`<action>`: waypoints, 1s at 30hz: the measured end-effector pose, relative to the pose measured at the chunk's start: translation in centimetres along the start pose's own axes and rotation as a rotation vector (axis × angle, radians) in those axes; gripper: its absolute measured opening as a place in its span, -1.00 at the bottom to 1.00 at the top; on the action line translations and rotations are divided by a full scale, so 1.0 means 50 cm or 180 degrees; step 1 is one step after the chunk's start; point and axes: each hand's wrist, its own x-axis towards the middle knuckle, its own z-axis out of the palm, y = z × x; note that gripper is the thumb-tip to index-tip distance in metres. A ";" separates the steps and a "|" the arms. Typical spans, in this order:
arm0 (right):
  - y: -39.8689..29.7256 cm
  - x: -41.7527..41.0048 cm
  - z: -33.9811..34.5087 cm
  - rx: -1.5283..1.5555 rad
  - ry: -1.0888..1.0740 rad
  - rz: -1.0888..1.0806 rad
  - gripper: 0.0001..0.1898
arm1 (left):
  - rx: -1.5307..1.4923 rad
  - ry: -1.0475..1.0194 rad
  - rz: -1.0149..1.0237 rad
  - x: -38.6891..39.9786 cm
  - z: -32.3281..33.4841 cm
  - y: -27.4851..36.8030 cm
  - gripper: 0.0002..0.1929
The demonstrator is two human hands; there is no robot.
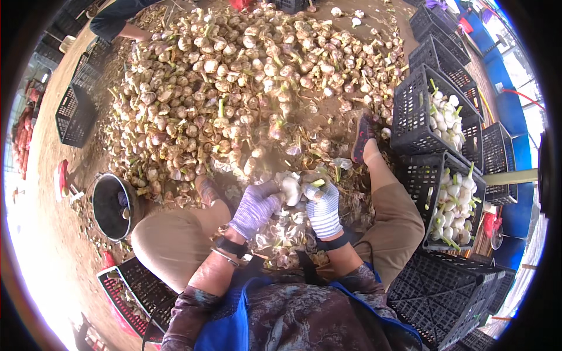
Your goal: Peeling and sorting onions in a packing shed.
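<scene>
My left hand (258, 208), in a purple knit glove, has its fingers closed on the side of a white garlic bulb (290, 191) between my legs. My right hand (322, 206), in a white and grey striped glove, touches the bulb's other side; a short green stem end (317, 183) sticks out at its thumb and fingers. Whether that stem belongs to the same bulb I cannot tell. Loose peeled garlic skins (283, 232) lie below my hands. Beyond my feet spreads a large heap of unpeeled garlic bulbs (219, 87) on the ground.
Black plastic crates (410, 118) stand at my right, two holding cleaned white garlic (456, 206). A black bucket (109, 206) is beside my left knee. Another crate (131, 294) with garlic scraps sits at lower left. Another person's arm (134, 33) reaches to the heap at upper left.
</scene>
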 end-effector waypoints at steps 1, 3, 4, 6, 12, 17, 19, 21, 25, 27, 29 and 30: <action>0.004 -0.001 -0.003 0.0095 0.0001 0.0024 -0.82 | 0.0009 0.0004 0.0026 0.000 -0.001 -0.002 -0.81; 0.015 0.003 -0.008 0.0186 -0.0014 0.0043 -0.81 | 0.0013 0.0018 0.0064 0.000 0.000 -0.006 -0.83; 0.021 0.005 -0.011 0.0664 0.0016 0.0349 -0.80 | -0.0504 0.0150 0.0061 -0.001 0.000 -0.007 -0.83; 0.032 0.011 -0.015 0.1147 0.0047 0.0651 -0.80 | -0.1015 0.0279 0.0059 -0.003 0.002 -0.006 -0.83; 0.045 0.010 -0.028 0.0619 0.0061 0.0238 -0.79 | 0.0638 0.0303 0.0514 -0.003 0.018 -0.006 -0.84; 0.015 0.021 -0.065 0.2622 -0.0556 0.1082 -0.75 | -0.0756 0.0108 0.0228 -0.001 0.009 -0.018 -0.76; -0.036 0.058 -0.104 0.2133 0.0349 0.0327 -0.67 | -0.1878 -0.0245 0.0776 -0.006 -0.008 -0.019 -0.80; -0.147 0.083 -0.185 0.1722 -0.0669 -0.1095 -0.66 | -0.1745 0.0055 0.0521 -0.007 -0.025 -0.021 -0.87; -0.344 0.045 -0.334 0.3549 -0.0525 -0.2225 -0.67 | -0.0415 0.0292 -0.0292 -0.003 -0.039 -0.037 -0.82; -0.349 0.063 -0.358 0.3246 -0.0908 -0.2403 -0.64 | 0.1480 0.0240 -0.0040 0.007 -0.028 -0.054 -0.81; -0.289 0.131 -0.348 0.2561 0.0033 -0.1911 -0.69 | 0.1736 0.0305 0.0599 0.014 -0.021 -0.069 -0.77; -0.235 0.196 -0.332 0.1728 0.0535 -0.1635 -0.77 | 0.1627 0.0286 0.0799 0.018 -0.019 -0.075 -0.78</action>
